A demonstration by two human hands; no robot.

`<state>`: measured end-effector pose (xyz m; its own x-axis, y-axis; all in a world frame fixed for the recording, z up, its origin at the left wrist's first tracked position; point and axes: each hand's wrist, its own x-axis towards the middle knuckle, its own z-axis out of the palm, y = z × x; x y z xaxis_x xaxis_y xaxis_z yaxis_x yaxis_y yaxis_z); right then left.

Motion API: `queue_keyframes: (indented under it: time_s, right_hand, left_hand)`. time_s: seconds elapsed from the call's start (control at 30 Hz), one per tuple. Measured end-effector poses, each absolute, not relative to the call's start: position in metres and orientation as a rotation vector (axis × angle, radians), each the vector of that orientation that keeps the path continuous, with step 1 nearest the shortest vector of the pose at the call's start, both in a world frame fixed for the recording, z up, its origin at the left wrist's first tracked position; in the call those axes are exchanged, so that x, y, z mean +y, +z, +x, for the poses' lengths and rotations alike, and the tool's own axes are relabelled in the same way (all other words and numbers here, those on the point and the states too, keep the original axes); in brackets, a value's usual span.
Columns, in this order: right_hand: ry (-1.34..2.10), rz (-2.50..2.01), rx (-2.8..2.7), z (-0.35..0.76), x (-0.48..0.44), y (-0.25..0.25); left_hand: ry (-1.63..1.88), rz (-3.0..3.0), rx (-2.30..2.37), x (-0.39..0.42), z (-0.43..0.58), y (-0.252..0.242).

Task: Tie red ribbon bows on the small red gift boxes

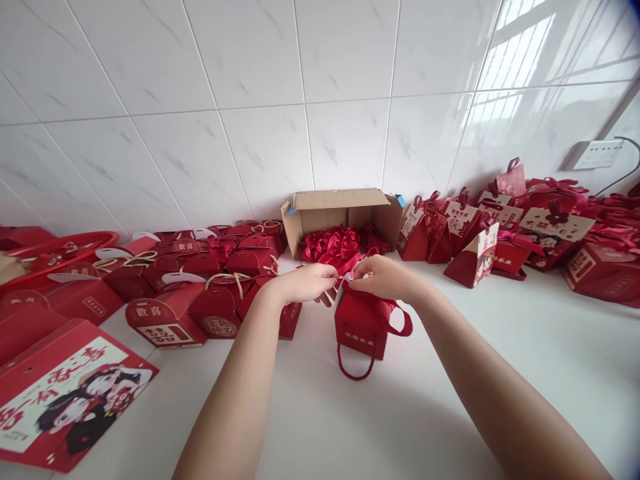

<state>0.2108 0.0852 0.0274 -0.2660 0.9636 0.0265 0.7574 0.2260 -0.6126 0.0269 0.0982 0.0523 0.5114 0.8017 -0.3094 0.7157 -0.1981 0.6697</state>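
Observation:
A small red gift box point(361, 327) with gold lettering stands on the white table in front of me. A dark red cord handle point(356, 378) hangs down its near side. At the top of the box, my right hand point(383, 277) pinches a red ribbon point(400, 327), whose loop droops over the box's right side. My left hand point(311, 283) is at the box's upper left, thumb and forefinger pressed together with the other fingers curled below. Whatever lies between those left fingertips is too small to make out.
An open cardboard box point(345, 200) full of red ribbons point(330, 245) rests on its side against the tiled wall. Several red gift boxes point(165, 317) crowd the left, beside a red basin point(95, 243). More gift boxes point(475, 257) fill the right, below a power socket point(595, 155).

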Motion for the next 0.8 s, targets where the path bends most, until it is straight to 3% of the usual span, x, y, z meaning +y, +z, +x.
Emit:
queue_keyframes:
  time_s: [0.1, 0.17, 0.33, 0.4, 0.5, 0.67, 0.8]
  right_hand:
    - [0.663, -1.604, -2.105, 0.210, 0.083, 0.031]
    - [0.652, -1.622, -2.073, 0.213, 0.081, 0.036]
    - [0.354, -1.799, -2.003, 0.244, 0.068, 0.052]
    - [0.348, -1.892, -2.084, 0.258, 0.062, 0.056]
    - [0.584, -1.889, -2.284, 0.267, 0.058, 0.057]
    - [0.680, -1.794, -2.395, 0.254, 0.071, 0.045]
    - [0.588, -1.784, -2.371, 0.242, 0.083, 0.035]
  left_hand:
    - [0.156, 1.963, 1.255, 0.103, 0.027, 0.049]
    - [0.349, 1.905, 1.285, 0.106, 0.024, 0.051]
    - [1.818, 1.573, 1.253, 0.102, 0.007, 0.070]
    - [2.030, 1.607, 1.201, 0.098, 0.000, 0.076]
    - [1.775, 1.940, 1.289, 0.096, -0.004, 0.076]
    - [0.406, 2.214, 1.313, 0.102, 0.014, 0.052]
    - [0.045, 2.171, 1.427, 0.105, 0.026, 0.042]
